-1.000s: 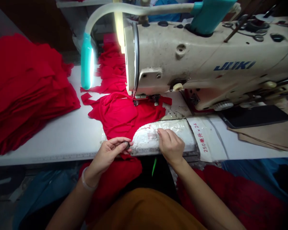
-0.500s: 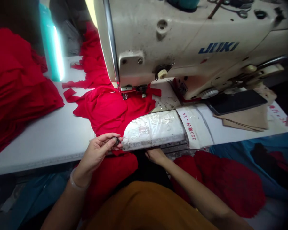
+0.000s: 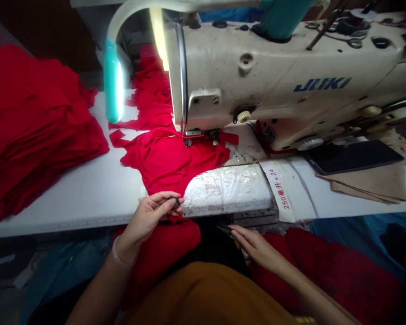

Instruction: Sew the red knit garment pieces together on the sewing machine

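Observation:
My left hand (image 3: 148, 220) sits at the front edge of the white table, with finger and thumb pinched on a small dark object (image 3: 177, 203). That object is at the tip of a red knit garment (image 3: 162, 167), which spreads back to the presser foot (image 3: 199, 139) of the sewing machine. My right hand (image 3: 255, 248) is below the table edge, over red cloth, holding small dark-tipped snips (image 3: 225, 229) with a trace of green on them. More red fabric (image 3: 159, 253) hangs down across my lap.
A cream JUKI sewing machine (image 3: 257, 76) fills the upper right, with a teal lamp (image 3: 113, 81) beside it. A stack of red fabric (image 3: 30, 131) lies left on the white table (image 3: 84, 194). A phone (image 3: 353, 156) rests on brown paper (image 3: 368, 183).
My right hand has come off the plastic-covered pad, dropped below the table edge and now has the snips. My left hand keeps its pinch. The view has swung back left.

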The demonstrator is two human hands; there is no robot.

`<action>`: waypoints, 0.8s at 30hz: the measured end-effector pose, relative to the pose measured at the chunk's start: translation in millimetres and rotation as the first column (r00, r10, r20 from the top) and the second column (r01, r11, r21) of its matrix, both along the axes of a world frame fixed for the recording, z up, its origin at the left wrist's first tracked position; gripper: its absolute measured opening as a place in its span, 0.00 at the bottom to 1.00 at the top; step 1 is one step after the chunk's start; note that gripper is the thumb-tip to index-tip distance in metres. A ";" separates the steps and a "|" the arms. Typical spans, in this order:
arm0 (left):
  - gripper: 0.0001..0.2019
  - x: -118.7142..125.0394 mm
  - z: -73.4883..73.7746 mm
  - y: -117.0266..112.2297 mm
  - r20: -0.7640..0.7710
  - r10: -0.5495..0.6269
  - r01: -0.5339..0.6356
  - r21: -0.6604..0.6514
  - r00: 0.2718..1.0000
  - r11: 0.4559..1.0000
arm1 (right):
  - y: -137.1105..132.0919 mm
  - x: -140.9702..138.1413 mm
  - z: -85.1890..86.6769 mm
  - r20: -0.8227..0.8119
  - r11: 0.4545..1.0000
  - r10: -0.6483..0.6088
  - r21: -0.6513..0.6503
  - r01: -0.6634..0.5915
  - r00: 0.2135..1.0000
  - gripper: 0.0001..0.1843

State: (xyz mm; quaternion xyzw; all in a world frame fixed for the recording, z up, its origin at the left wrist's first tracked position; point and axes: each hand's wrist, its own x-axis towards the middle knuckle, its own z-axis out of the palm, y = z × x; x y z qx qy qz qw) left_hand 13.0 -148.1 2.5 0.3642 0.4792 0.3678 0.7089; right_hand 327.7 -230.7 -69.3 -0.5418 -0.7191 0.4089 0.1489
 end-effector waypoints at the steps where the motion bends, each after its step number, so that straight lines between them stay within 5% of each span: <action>1: 0.16 -0.4 0.0 -0.1 -0.003 -0.002 0.002 -0.003 1.000 1.000 | -1.3 2.9 18.7 -0.038 0.999 0.008 -0.043 -0.009 0.999 0.22; 3: 0.16 -1.1 -0.1 -0.4 -0.006 -0.007 0.007 -0.006 1.000 1.000 | 2.9 3.5 51.1 -0.055 0.999 0.025 0.026 -0.024 0.998 0.21; 5: 0.16 -1.4 -0.2 -0.7 -0.005 -0.010 0.010 0.001 1.000 1.000 | 15.6 -4.9 71.5 0.010 0.968 0.032 0.249 -0.034 0.999 0.21; 9: 0.15 -1.2 -0.5 -1.2 0.002 -0.009 0.009 0.014 1.000 1.000 | 51.7 -42.7 77.0 0.315 0.725 -0.169 0.682 -0.098 0.934 0.22; 12: 0.16 -0.7 0.7 -1.0 0.006 -0.002 0.002 0.024 1.000 1.000 | 72.4 -71.1 70.6 0.448 0.588 -0.292 0.781 -0.211 0.845 0.23; 24: 0.17 5.5 6.4 -1.5 0.029 -0.026 0.025 0.035 0.999 0.999 | 94.3 -103.2 62.0 0.368 0.546 -0.268 0.819 -0.174 0.890 0.12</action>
